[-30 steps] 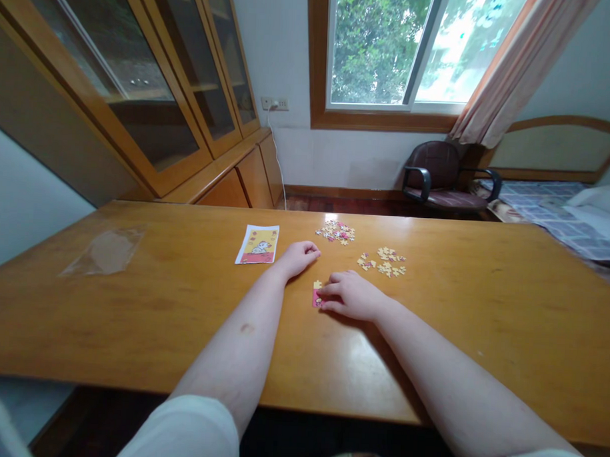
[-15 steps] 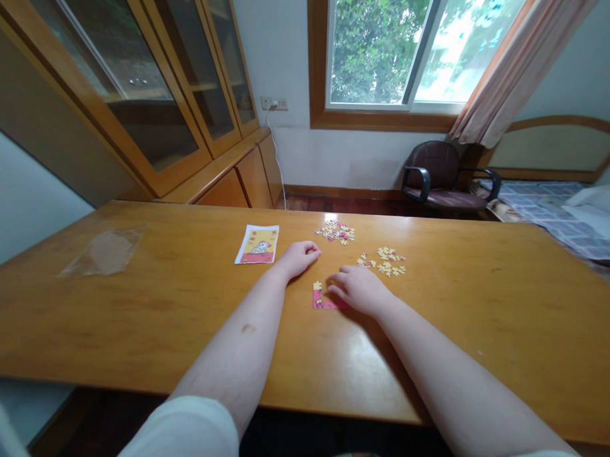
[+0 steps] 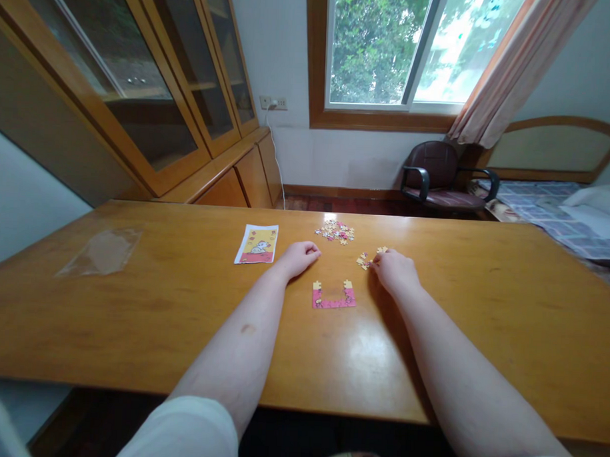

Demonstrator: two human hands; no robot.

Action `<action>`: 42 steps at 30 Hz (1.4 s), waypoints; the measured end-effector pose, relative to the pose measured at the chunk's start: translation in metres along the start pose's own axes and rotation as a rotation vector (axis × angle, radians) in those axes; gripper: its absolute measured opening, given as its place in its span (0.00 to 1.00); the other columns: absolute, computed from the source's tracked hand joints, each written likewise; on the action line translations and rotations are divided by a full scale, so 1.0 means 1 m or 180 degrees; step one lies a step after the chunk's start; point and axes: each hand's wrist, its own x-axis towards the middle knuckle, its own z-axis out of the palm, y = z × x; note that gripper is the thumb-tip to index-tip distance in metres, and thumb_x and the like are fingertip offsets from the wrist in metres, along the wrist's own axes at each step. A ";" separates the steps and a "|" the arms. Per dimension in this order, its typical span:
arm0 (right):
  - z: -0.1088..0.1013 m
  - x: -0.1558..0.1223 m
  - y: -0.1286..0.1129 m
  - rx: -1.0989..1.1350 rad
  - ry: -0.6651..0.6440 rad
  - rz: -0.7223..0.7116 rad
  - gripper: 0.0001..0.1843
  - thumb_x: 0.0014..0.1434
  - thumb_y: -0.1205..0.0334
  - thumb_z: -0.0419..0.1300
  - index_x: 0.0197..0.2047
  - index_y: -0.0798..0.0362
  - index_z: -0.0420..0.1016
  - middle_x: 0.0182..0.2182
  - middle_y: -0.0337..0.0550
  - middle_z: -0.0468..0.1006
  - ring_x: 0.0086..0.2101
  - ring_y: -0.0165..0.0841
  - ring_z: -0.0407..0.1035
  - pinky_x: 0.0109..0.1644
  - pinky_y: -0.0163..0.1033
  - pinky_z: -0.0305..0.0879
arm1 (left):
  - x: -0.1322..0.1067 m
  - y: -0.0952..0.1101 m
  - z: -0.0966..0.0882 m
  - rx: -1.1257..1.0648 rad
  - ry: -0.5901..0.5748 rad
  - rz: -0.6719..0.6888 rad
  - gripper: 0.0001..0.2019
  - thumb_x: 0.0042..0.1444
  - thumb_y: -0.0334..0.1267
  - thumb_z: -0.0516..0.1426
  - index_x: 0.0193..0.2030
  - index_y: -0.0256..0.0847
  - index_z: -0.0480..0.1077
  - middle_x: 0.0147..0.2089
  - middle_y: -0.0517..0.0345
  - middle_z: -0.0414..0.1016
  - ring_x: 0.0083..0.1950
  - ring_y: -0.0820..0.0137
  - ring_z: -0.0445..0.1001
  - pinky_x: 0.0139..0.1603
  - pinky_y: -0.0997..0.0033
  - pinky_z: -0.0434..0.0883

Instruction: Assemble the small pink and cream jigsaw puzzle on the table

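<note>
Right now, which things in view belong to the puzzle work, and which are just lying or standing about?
Belonging to the work:
joined puzzle pieces
loose pieces beside the right hand
farther pile of pieces
picture card, probably the guide

Just there:
clear plastic bag
chair
bed
curtain

No text, label, brand, number or sign can be read, as the picture sheet (image 3: 257,245), the heap of loose puzzle pieces (image 3: 337,231), the joined puzzle pieces (image 3: 332,303) and the clear plastic bag (image 3: 104,251) show too small for lettering.
</note>
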 end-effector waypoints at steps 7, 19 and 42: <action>0.000 0.001 0.000 -0.0026 -0.0093 0.0076 0.16 0.63 0.57 0.54 0.45 0.53 0.80 0.47 0.55 0.77 0.45 0.42 0.73 0.45 0.42 0.64 | -0.001 0.002 -0.001 0.0018 -0.0029 0.0004 0.14 0.53 0.46 0.55 0.35 0.37 0.74 0.33 0.57 0.76 0.36 0.67 0.71 0.37 0.71 0.66; 0.011 0.007 0.003 0.0077 -0.0249 0.0059 0.16 0.66 0.62 0.49 0.51 0.57 0.73 0.49 0.59 0.74 0.49 0.45 0.70 0.49 0.44 0.63 | 0.001 -0.001 0.001 0.0103 0.0012 0.0058 0.15 0.53 0.47 0.54 0.34 0.38 0.74 0.31 0.58 0.74 0.35 0.67 0.71 0.34 0.71 0.65; 0.036 0.002 -0.029 0.1588 0.0231 -0.1713 0.09 0.58 0.69 0.61 0.39 0.50 0.81 0.39 0.42 0.81 0.40 0.31 0.73 0.48 0.34 0.64 | -0.001 0.005 0.000 0.0084 0.0025 0.0085 0.13 0.54 0.45 0.55 0.35 0.37 0.75 0.32 0.57 0.77 0.35 0.67 0.72 0.37 0.70 0.68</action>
